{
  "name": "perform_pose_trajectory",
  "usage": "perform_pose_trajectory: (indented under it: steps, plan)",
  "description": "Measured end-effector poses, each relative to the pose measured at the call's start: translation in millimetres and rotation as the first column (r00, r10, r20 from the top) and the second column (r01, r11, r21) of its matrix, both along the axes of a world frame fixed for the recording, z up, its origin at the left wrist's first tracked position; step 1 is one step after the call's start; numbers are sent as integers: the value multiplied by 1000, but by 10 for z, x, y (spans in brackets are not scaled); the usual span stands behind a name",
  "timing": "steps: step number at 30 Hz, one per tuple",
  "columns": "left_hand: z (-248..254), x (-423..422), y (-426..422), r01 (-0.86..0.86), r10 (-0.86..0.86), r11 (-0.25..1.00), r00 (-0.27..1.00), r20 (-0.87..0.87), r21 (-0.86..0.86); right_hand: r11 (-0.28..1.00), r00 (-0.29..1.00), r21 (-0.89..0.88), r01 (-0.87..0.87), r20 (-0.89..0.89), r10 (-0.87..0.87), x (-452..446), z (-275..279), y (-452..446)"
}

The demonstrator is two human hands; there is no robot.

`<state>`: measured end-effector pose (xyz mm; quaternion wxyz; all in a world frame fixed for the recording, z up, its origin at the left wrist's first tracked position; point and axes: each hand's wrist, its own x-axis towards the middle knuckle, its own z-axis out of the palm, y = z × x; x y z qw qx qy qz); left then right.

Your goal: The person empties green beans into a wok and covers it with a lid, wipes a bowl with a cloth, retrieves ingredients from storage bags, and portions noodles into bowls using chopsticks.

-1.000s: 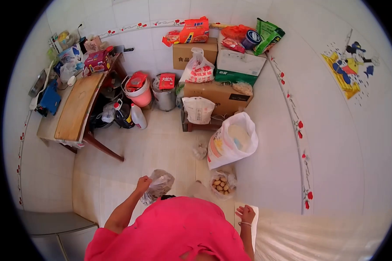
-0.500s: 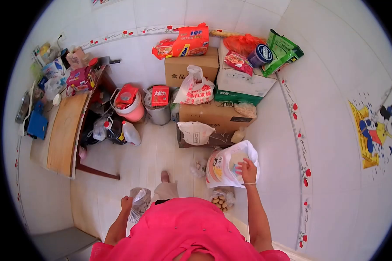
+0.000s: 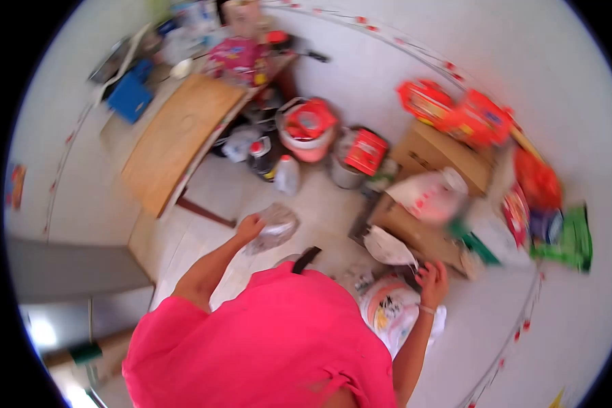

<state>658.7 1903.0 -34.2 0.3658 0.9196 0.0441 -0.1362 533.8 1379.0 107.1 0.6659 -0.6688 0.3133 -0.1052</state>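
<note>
My left hand (image 3: 251,227) is closed on the top of a clear plastic bag (image 3: 279,224), which hangs over the floor; its contents are too blurred to name. My right hand (image 3: 432,283) is raised over the white printed sack (image 3: 391,306), its fingers loosely bent and apart with nothing visible in them. Part of the sack is hidden by my right forearm and pink clothing. Just beyond the right hand lies a smaller white bag (image 3: 389,246) against the cardboard boxes (image 3: 415,228).
On the left stands a table with a wooden board (image 3: 183,136) and a blue object (image 3: 130,95). Bottles (image 3: 287,175), a pink bucket (image 3: 307,146) and a grey bucket (image 3: 347,170) stand along the wall. A knife (image 3: 316,56) shows by the table's far end.
The view has swung left, toward the table. My right hand has come up from the sack's mouth. My left hand still grips the plastic bag, now carried further forward.
</note>
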Motion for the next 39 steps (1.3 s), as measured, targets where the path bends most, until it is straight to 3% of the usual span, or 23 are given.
perform_pose_trajectory:
  steps: [3,5,7,11,15,16,17,18,19,20,22,24,26,28,30,32,33,35,36,39]
  plan:
    - [211,452,-24,-145,150,987,984,91,-66,991,989,-36,-129,-70,127,145,-138,20]
    - [250,763,149,-205,226,962,969,102,-181,980,975,-25,-196,-113,192,194,-205,-40]
    - [590,1007,276,-285,359,909,906,223,-304,969,959,25,-244,-141,245,297,-323,-106]
    - [1632,1487,579,-395,481,874,790,380,-283,953,932,30,-303,-200,303,584,-360,-232]
    - [1919,2114,1275,-492,552,832,687,472,-258,952,934,-20,-305,-201,295,970,-181,-248]
    - [1951,2274,1452,-554,566,810,654,502,-192,960,944,-45,-277,-197,263,1053,-162,-233]
    - [1755,2482,1953,-477,428,875,679,597,-86,967,955,-42,-251,-173,240,1136,-141,-211]
    - [1667,2639,2203,-541,440,840,630,640,-45,971,962,-43,-233,-154,224,1197,-101,-212]
    - [1745,2685,2235,-597,370,795,618,694,108,980,974,-37,-196,-126,190,1269,-59,-190]
    - [1779,2769,2338,-662,397,705,666,631,255,986,983,-30,-162,-97,158,1326,-25,-136]
    - [1633,2889,2533,-680,386,689,637,668,251,992,986,-39,-117,-128,111,1456,117,-26]
    - [1357,3022,2721,-613,367,703,747,555,360,996,987,-31,-80,-144,74,1444,148,104]
    - [997,3149,2776,-622,229,560,751,619,547,999,990,-20,-38,-139,35,1397,122,182]
    - [1148,3159,2038,-619,124,623,682,720,479,999,987,-40,-6,-161,0,1288,64,220]
    - [1172,3289,1355,-425,31,806,725,688,411,996,989,-86,-1,-149,-12,1146,30,148]
    - [1087,3440,692,-241,3,925,779,626,295,996,989,-82,40,-141,-51,1083,168,50]
    - [1130,3501,297,-116,-57,970,748,661,215,995,989,-78,62,-131,-72,1048,197,-24]
    - [1405,3556,-542,139,-155,987,654,740,83,993,991,-97,73,-105,-83,1017,302,-191]
    - [1593,3550,-999,214,-112,976,672,732,-47,992,992,-101,72,-93,-82,1022,411,-276]
    - [2057,3659,-2048,413,-178,898,654,735,-150,986,996,-150,80,-27,-85,1074,869,-573]
